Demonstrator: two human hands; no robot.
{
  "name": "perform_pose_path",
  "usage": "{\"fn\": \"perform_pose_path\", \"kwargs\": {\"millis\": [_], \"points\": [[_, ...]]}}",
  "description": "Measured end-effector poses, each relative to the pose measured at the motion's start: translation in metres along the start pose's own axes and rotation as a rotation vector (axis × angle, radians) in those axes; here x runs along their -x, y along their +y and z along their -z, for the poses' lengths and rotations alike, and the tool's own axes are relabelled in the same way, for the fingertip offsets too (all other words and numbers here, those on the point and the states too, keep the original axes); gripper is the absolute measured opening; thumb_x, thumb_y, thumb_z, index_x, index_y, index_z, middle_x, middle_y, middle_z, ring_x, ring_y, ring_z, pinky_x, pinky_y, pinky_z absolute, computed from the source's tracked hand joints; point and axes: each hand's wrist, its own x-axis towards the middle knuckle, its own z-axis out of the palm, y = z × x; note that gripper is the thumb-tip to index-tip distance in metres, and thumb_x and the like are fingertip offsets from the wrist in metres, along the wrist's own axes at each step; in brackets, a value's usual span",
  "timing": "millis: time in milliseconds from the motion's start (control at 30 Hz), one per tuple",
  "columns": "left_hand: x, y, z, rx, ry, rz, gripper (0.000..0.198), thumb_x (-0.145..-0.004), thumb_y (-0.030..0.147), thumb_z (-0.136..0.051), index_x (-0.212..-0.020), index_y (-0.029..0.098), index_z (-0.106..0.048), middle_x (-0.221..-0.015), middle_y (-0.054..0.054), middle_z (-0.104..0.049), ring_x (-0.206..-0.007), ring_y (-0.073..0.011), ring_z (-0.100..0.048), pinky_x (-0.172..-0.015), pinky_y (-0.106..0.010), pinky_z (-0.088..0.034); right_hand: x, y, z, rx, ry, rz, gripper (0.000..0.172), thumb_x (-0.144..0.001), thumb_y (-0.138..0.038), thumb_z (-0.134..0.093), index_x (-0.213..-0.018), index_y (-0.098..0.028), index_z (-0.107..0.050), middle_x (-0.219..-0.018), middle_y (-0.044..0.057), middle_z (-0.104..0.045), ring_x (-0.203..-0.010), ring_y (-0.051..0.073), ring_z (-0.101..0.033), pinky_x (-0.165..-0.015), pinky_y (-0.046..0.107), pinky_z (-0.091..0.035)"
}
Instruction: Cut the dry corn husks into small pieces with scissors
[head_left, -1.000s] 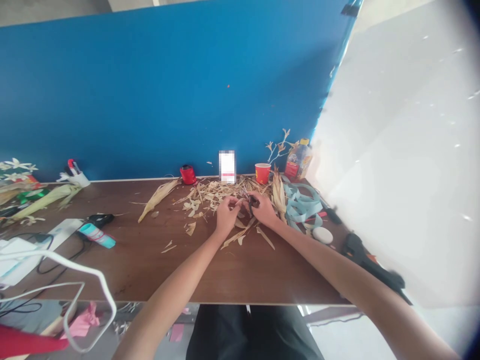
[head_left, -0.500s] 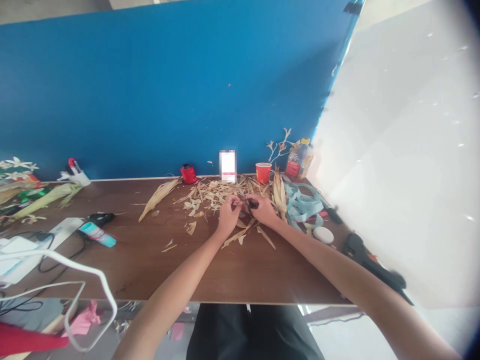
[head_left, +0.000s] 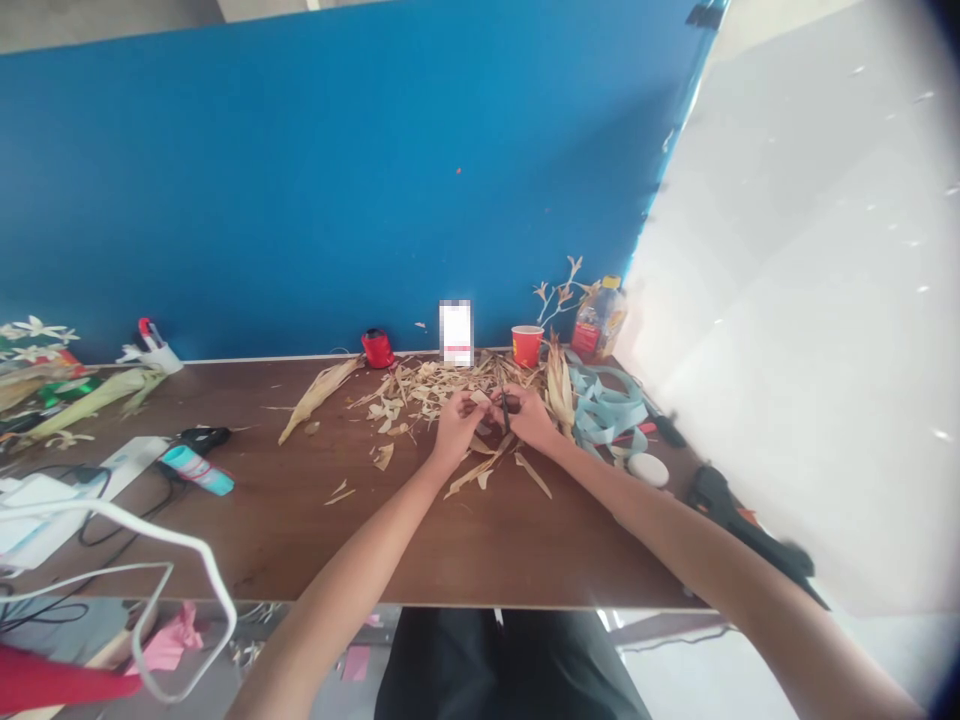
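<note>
Head view. Left hand (head_left: 454,432): fingers pinching a piece (head_left: 480,397), small, pale and husk-like; the light pinch probably suits something thin and leaves part of it exposed. Right hand (head_left: 531,422): fingers curled around scissors (head_left: 505,408), dark; the angle of the blades is too small to tell. The hands nearly meet, presumably to bring tool and piece within reach of each other. Location of piece: between the hands, raised above the surface (head_left: 420,545), at the near side of the scraps.

Scraps (head_left: 427,385): dry, loose, heaped centre and far; likely gathered there because the hands work just over them.

Screen (head_left: 456,335): pale upright rectangle, blurred, far side, facing the person, apparently for easy viewing.

Cup (head_left: 527,346): red, upright, right of the screen. Sprig (head_left: 559,295): rising beside it; whether it stands inside, cannot tell.

Bottle (head_left: 598,322): yellow cap, far right corner, seemingly set out of the way.

Ribbon (head_left: 607,405): pale blue, loosely coiled, right, near the bottle.

Glue gun (head_left: 742,530): black, lying at the right edge, perhaps kept beside the right arm for convenience.
</note>
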Motion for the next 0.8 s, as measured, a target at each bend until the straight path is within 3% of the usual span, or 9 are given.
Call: {"fn": "perform_pose_path", "kwargs": {"millis": [133,300,500,800], "points": [[0.001,-0.0002,0.0017,-0.128,-0.036,0.007,0.031,-0.08,0.045,-0.058,-0.075,0.015,-0.063,-0.072,-0.006,-0.067,-0.068,-0.0194,-0.063,-0.064,-0.031,-0.049,0.0,0.0005,0.0001,0.078,-0.001,0.003,0.031,-0.071,-0.032,-0.065,-0.097,-0.017,-0.06,-0.075,0.001,-0.068,-0.064,0.017,-0.064,-0.062,0.028,-0.052],[0.0,-0.0028,0.002,-0.173,0.043,-0.033,0.029,-0.086,0.043,-0.05,-0.078,0.017,-0.06,-0.074,-0.006,-0.067,-0.069,-0.0195,-0.064,-0.064,-0.031,-0.05,-0.0024,0.0057,0.0008,0.375,0.035,0.019,0.032,-0.073,-0.027,-0.06,-0.104,-0.019,-0.062,-0.079,0.001,-0.07,-0.069,0.017,-0.064,-0.066,0.027,-0.05],[-0.0015,-0.0039,0.0008,-0.158,0.052,-0.022,0.024,-0.09,0.04,-0.043,-0.083,0.019,-0.052,-0.079,-0.004,-0.064,-0.064,-0.016,-0.063,-0.062,-0.03,-0.051,-0.0028,0.0081,-0.0026,0.796,0.104,0.051,0.044,-0.069,-0.017,-0.058,-0.112,-0.024,-0.061,-0.088,0.001,-0.07,-0.079,0.019,-0.062,-0.072,0.028,-0.046],[-0.003,-0.0056,0.0022,-0.173,0.106,-0.037,0.016,-0.088,0.033,-0.047,-0.083,0.019,-0.052,-0.081,-0.005,-0.064,-0.069,-0.0171,-0.065,-0.067,-0.032,-0.051,-0.0018,0.0082,-0.0037,0.854,0.055,0.069,0.049,-0.068,-0.017,-0.057,-0.116,-0.023,-0.055,-0.091,0.002,-0.068,-0.079,0.019,-0.06,-0.069,0.027,-0.042]]}}
